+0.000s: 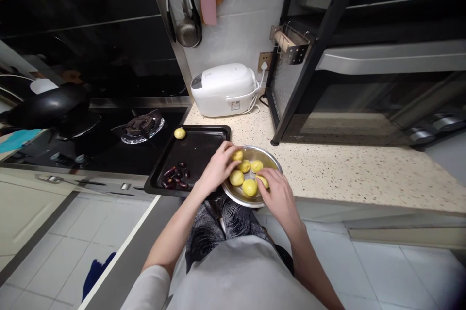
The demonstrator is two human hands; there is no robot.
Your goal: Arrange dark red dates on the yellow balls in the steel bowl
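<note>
Inside the metal bowl [271,158], fruit handling is underway: left hand [217,166] pinches one yellow fruit [238,155], far left; right hand [280,197], fingers partly closed, grips another [262,182], right. Moving either calls for light fingers.

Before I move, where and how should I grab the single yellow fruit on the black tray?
Pinch the yellow fruit across its rounded sides, coming from above and slightly right. It looks roundish and sits by the tray's far left corner, where the raised rim probably leaves less room.
</note>
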